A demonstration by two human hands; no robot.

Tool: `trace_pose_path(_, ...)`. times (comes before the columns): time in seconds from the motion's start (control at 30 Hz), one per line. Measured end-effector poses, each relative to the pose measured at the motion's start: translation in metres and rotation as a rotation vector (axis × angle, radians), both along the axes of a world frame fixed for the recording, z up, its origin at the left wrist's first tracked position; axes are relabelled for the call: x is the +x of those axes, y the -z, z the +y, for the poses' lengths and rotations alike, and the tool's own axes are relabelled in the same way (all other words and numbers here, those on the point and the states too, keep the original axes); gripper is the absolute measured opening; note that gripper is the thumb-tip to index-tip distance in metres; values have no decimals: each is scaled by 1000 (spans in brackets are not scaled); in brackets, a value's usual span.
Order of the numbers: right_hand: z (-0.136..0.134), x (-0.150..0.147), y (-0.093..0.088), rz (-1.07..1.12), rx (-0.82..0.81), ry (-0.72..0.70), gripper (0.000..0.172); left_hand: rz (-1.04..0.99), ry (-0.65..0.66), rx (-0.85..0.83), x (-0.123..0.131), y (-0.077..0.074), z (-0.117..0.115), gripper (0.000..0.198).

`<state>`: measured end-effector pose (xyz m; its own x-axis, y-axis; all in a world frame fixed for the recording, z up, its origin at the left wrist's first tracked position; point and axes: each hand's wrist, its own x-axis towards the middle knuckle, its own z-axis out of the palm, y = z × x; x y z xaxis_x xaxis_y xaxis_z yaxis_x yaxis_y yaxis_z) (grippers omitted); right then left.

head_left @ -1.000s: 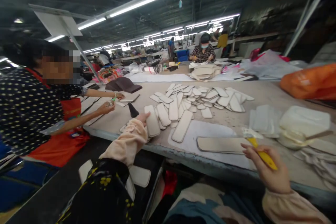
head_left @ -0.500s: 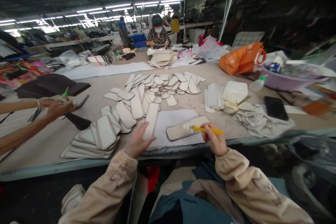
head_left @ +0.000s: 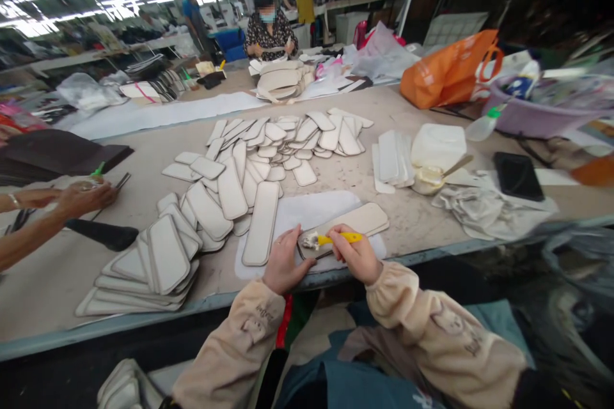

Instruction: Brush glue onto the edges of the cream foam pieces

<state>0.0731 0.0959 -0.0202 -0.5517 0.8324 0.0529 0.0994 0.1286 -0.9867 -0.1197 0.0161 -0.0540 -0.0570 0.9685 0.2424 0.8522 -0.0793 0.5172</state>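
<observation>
My right hand [head_left: 354, 254] is closed round a yellow-handled brush [head_left: 330, 239], whose pale bristles rest on the near end of a long beige padded piece [head_left: 357, 220]. That piece lies on a white sheet [head_left: 307, 212] at the table's front edge. My left hand [head_left: 283, 260] lies with fingers stretched out on the piece's near end, pinning it down. Just left of it a longer beige piece [head_left: 261, 222] lies lengthwise. Several more rounded beige pieces [head_left: 268, 144] are spread behind it.
A stack of larger pieces [head_left: 144, 268] sits at the front left. A white container with a stick [head_left: 434, 156], crumpled cloth [head_left: 484, 211], a black phone [head_left: 518, 176], an orange bag [head_left: 446, 73] and a purple basin [head_left: 542, 118] stand to the right. Another person's hands [head_left: 71, 195] work at left.
The view swung right and down. My left hand left the pieces at left and came to the near end of the beige piece; my right hand drew the brush nearer.
</observation>
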Motion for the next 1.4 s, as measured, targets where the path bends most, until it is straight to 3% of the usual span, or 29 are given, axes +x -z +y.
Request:
trace_pose_path(0.23, 16, 11, -6, -173, 80, 107, 28, 76, 9, 27, 4, -3, 0, 82)
trace_pose_path(0.57, 69, 79, -9, -356, 193, 527, 27, 104, 16, -3, 2, -1, 2, 78)
trace_pose_path(0.7, 77, 95, -8, -390, 281, 630, 28, 114, 17, 9, 2, -1, 1, 79)
trace_pose_path(0.8, 65, 89, -10, -241, 215, 544, 30, 127, 18, 9, 2, -1, 0, 80)
trace_pose_path(0.9, 40, 66, -13, -46, 78, 312, 32, 144, 26, 4, 4, -1, -1, 81)
trace_pose_path(1.07, 6, 25, -13, -53, -5, -17, 28, 149, 33, 22, 6, -2, -1, 81)
trace_pose_path(1.2, 5, 17, -9, -122, 8, -33, 25, 147, 41, 12, 5, -2, -1, 83)
trace_pose_path(1.4, 36, 52, -12, -221, 62, 126, 24, 169, 47, -1, 3, -2, 0, 79)
